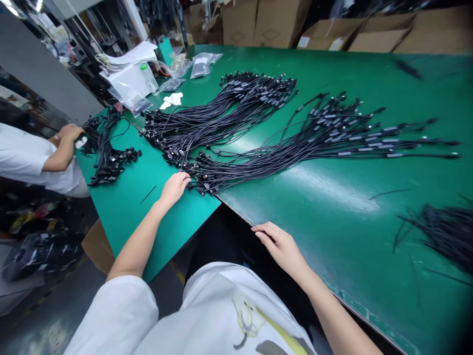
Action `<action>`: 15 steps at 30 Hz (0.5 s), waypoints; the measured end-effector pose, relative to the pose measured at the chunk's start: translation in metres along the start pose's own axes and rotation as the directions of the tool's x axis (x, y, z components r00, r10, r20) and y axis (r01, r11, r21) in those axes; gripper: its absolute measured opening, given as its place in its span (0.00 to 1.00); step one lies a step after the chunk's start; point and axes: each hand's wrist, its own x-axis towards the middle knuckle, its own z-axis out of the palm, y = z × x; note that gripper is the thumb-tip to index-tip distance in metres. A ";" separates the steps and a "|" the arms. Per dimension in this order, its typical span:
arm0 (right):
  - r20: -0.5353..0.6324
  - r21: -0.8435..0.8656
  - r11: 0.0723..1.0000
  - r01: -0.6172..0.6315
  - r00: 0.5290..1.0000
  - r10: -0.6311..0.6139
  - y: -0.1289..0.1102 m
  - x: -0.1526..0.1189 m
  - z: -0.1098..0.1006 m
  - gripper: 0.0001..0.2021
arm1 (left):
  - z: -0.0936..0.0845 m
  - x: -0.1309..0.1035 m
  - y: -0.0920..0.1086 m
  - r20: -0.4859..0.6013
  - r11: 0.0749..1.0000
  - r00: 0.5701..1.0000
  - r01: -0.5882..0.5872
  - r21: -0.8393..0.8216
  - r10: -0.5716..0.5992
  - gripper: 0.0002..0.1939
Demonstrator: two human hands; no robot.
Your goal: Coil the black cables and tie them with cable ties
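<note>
Cables (pixel 258 165) in a long black bundle lie across the green bench (pixel 314 197), their connector ends gathered near its front edge and their grey-labelled ends fanned out toward the right. The left hand (pixel 175 188) is at the connector ends, its fingertips drawn close together against them; whether they pinch one, I cannot tell. The right hand (pixel 279 244) is at the bench edge, palm down, with a narrow gap between thumb and forefinger, well apart from the bundle. Just behind lies a second bundle (pixel 207 118), its connectors close beside those of the first. Farther left, a smaller bundle (pixel 107 153) rests on the lighter green surface (pixel 148 217), near a co-worker's hand (pixel 70 132). A heap of dark strands (pixel 449 236) sits at the far right, and cardboard boxes (pixel 273 22) stand beyond the back edge.
</note>
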 end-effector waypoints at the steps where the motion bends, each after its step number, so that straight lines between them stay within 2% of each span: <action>1: -0.003 -0.006 1.000 0.009 1.000 -0.009 -0.001 0.002 -0.007 0.12 | -0.006 0.004 0.004 -0.031 1.000 0.999 -0.010 -0.006 0.010 0.14; 4: -0.135 -0.088 0.994 0.064 0.988 -0.076 -0.014 0.018 -0.023 0.11 | -0.038 -0.002 0.019 -0.165 0.998 0.986 -0.039 -0.058 0.029 0.14; 5: -0.209 -0.137 0.986 0.092 0.971 -0.119 -0.023 0.029 -0.025 0.13 | -0.052 -0.008 0.027 -0.178 0.995 0.984 -0.042 -0.093 0.025 0.14; 6: -0.274 -0.199 0.972 0.127 0.945 -0.180 -0.034 0.044 -0.026 0.16 | -0.066 -0.016 0.036 -0.142 0.990 0.990 -0.036 -0.138 0.016 0.14; 8: -0.305 -0.356 0.910 0.211 0.894 -0.327 -0.057 0.084 -0.022 0.25 | -0.091 -0.036 0.056 0.058 0.962 0.998 0.022 -0.273 -0.007 0.15; 9: -0.246 -0.436 0.860 0.264 0.885 -0.396 -0.066 0.107 -0.021 0.26 | -0.102 -0.046 0.063 0.183 0.941 0.983 0.058 -0.333 0.005 0.15; 10: -0.150 -0.497 0.813 0.303 0.893 -0.424 -0.073 0.132 -0.021 0.22 | -0.111 -0.056 0.067 0.293 0.924 0.956 0.096 -0.371 0.018 0.15; 11: -0.041 -0.538 0.779 0.322 0.913 -0.406 -0.076 0.156 -0.025 0.16 | -0.118 -0.066 0.067 0.368 0.913 0.930 0.134 -0.385 0.019 0.16; 12: 0.019 -0.572 0.770 0.282 0.943 -0.331 -0.076 0.178 -0.034 0.14 | -0.124 -0.074 0.062 0.404 0.911 0.915 0.169 -0.377 -0.003 0.16; 13: 0.006 -0.608 0.775 0.175 0.977 -0.215 -0.073 0.198 -0.047 0.15 | -0.127 -0.081 0.053 0.399 0.911 0.916 0.203 -0.358 -0.048 0.16; 14: -0.073 -0.631 0.775 0.036 0.992 -0.105 -0.068 0.214 -0.064 0.18 | -0.129 -0.085 0.041 0.364 0.910 0.925 0.237 -0.341 -0.104 0.16; 15: -0.143 -0.636 0.769 -0.059 0.989 -0.042 -0.063 0.225 -0.085 0.22 | -0.128 -0.088 0.028 0.312 0.902 0.937 0.267 -0.339 -0.160 0.15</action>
